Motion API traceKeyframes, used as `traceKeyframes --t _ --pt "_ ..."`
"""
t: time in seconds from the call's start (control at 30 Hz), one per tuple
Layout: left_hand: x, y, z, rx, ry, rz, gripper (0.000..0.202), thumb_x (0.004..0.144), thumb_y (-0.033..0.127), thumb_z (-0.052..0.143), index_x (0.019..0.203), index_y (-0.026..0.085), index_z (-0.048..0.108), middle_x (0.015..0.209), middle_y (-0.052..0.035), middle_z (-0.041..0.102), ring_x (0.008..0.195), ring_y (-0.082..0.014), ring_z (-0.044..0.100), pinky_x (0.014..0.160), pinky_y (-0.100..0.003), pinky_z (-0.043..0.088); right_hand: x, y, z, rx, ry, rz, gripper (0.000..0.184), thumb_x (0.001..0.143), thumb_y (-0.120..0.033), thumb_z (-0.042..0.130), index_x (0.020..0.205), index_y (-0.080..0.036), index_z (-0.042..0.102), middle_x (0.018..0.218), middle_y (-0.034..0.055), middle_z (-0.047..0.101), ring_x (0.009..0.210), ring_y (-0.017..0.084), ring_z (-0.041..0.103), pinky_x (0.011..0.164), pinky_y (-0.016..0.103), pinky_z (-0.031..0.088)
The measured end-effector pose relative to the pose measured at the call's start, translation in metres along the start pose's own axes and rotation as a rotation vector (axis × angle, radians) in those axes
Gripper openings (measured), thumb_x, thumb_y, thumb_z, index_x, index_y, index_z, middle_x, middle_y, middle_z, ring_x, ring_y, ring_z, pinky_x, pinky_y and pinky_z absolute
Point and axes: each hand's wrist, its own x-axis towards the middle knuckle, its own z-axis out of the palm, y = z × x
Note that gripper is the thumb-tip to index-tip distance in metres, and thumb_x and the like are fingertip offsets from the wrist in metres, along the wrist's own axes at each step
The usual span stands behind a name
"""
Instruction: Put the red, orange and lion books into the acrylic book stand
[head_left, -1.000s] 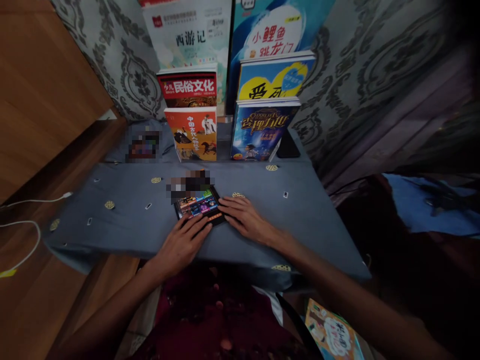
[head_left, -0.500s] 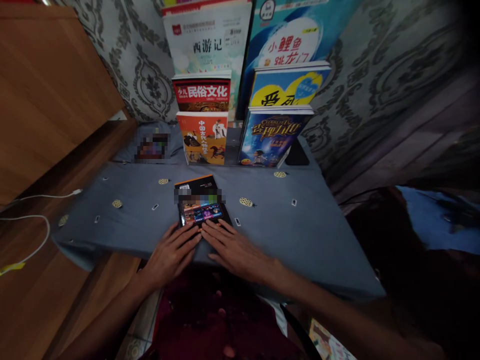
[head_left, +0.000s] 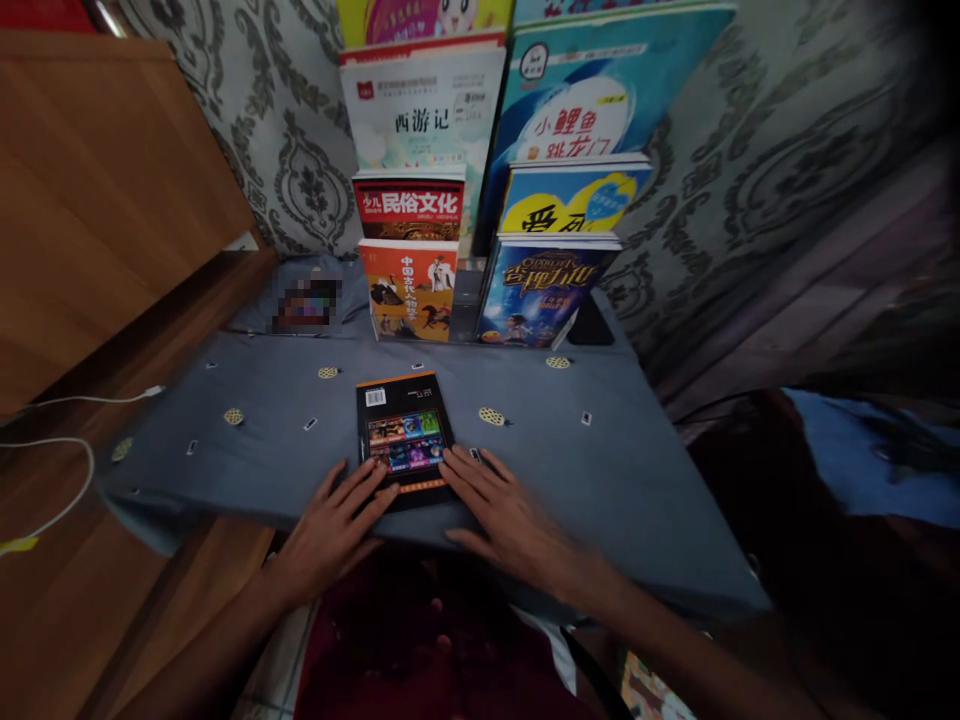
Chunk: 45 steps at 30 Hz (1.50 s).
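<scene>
A closed black book with orange edging, a barcode and rows of small coloured pictures lies flat on the cloth-covered table. My left hand rests at its lower left corner, fingers stretched out, fingertips on the cover. On the other side, my right hand lies spread along the lower right edge, its fingertips touching the book and its thumb apart near the table's front edge. Neither hand is wrapped round anything.
Behind the book stands a clear rack holding several books in two columns, among them an orange book and a dark blue book. A black flat object lies right of it. White cables are at the left, beside a wooden cabinet.
My hands have moved apart, the right one sliding rightward to the book's side, so more of the cover's lower part shows. The view has tilted slightly upward.
</scene>
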Motion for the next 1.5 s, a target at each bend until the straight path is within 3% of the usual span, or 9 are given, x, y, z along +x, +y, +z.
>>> traceKeyframes --t 0.2,0.37,0.5,0.63,0.83,1.0,1.13,1.33,1.5 --pt "-0.013 0.003 -0.014 -0.005 0.101 0.101 0.042 0.102 0.012 0.037 0.139 0.020 0.054 0.138 -0.0046 0.063 0.137 -0.0175 0.050 0.125 -0.042 0.023 -0.033 -0.019 0.003 0.024 0.033 -0.056 0.068 0.093 -0.030 0.065 0.153 -0.023 0.035 0.151 0.0113 0.051 0.142 0.027 0.043 0.117 0.058 0.035" --pt "-0.002 -0.002 -0.043 -0.085 0.181 0.183 0.038 0.102 0.011 0.038 0.135 0.016 0.056 0.129 -0.0056 0.069 0.137 -0.0196 0.051 0.117 -0.043 0.040 -0.032 -0.015 -0.004 0.121 0.088 -0.083 0.059 0.093 -0.011 0.055 0.149 -0.025 0.041 0.143 0.0078 0.059 0.133 0.023 0.052 0.109 0.051 0.047" --pt "0.023 -0.010 -0.067 -0.235 0.319 0.136 0.036 0.102 0.012 0.043 0.135 0.017 0.056 0.119 -0.0060 0.074 0.127 -0.0172 0.060 0.104 -0.033 0.053 -0.009 0.006 -0.011 0.249 0.216 -0.059 0.059 0.093 -0.006 0.047 0.148 -0.028 0.044 0.141 0.0074 0.060 0.132 0.021 0.052 0.106 0.047 0.050" --pt "0.048 -0.021 -0.086 -0.381 0.442 0.018 0.031 0.101 0.018 0.049 0.129 0.024 0.062 0.112 -0.0032 0.077 0.107 -0.0157 0.072 0.091 -0.026 0.059 0.028 0.034 -0.014 0.355 0.315 0.004 0.041 0.096 -0.015 0.048 0.134 -0.024 0.059 0.128 0.0105 0.068 0.122 0.024 0.060 0.101 0.047 0.052" --pt "0.094 -0.056 -0.108 -0.613 0.567 -0.417 0.019 0.093 0.034 0.062 0.100 0.021 0.074 0.089 0.0003 0.077 0.076 -0.0151 0.073 0.068 -0.023 0.060 0.065 0.048 -0.025 0.625 0.325 0.253 0.032 0.094 -0.045 0.053 0.096 -0.019 0.071 0.087 0.0022 0.073 0.084 0.024 0.070 0.076 0.036 0.057" --pt "0.138 -0.111 -0.072 -0.933 0.554 -0.591 0.034 0.087 0.043 0.061 0.104 0.015 0.067 0.057 0.0054 0.058 0.045 -0.0110 0.055 0.040 -0.019 0.045 0.065 0.036 -0.025 0.870 0.266 0.441 0.035 0.089 -0.055 0.054 0.087 -0.021 0.054 0.063 -0.0055 0.057 0.046 0.015 0.060 0.041 0.024 0.042" --pt "0.154 -0.136 -0.019 -0.869 0.274 -0.713 0.029 0.088 0.036 0.054 0.103 0.013 0.063 0.057 0.0044 0.056 0.047 -0.0136 0.054 0.044 -0.022 0.045 0.061 0.030 -0.019 0.589 0.249 0.543 0.020 0.090 -0.042 0.057 0.088 -0.022 0.053 0.061 -0.0055 0.056 0.050 0.016 0.061 0.047 0.025 0.043" --pt "0.135 -0.127 0.012 -0.169 -0.052 -0.660 0.027 0.095 0.031 0.054 0.116 0.017 0.063 0.093 -0.0082 0.072 0.087 -0.0237 0.067 0.071 -0.029 0.050 0.061 0.030 -0.021 0.125 0.118 0.626 0.032 0.087 -0.033 0.069 0.115 -0.018 0.061 0.073 0.0027 0.070 0.073 0.025 0.070 0.062 0.030 0.046" --pt "0.113 -0.112 0.012 -0.033 -0.043 -0.457 0.023 0.100 0.028 0.046 0.109 0.019 0.064 0.109 -0.0097 0.067 0.103 -0.0242 0.064 0.085 -0.033 0.050 0.060 0.029 -0.024 -0.026 0.079 0.604 0.039 0.092 -0.040 0.063 0.126 -0.021 0.058 0.077 0.0051 0.072 0.076 0.028 0.072 0.063 0.032 0.048"
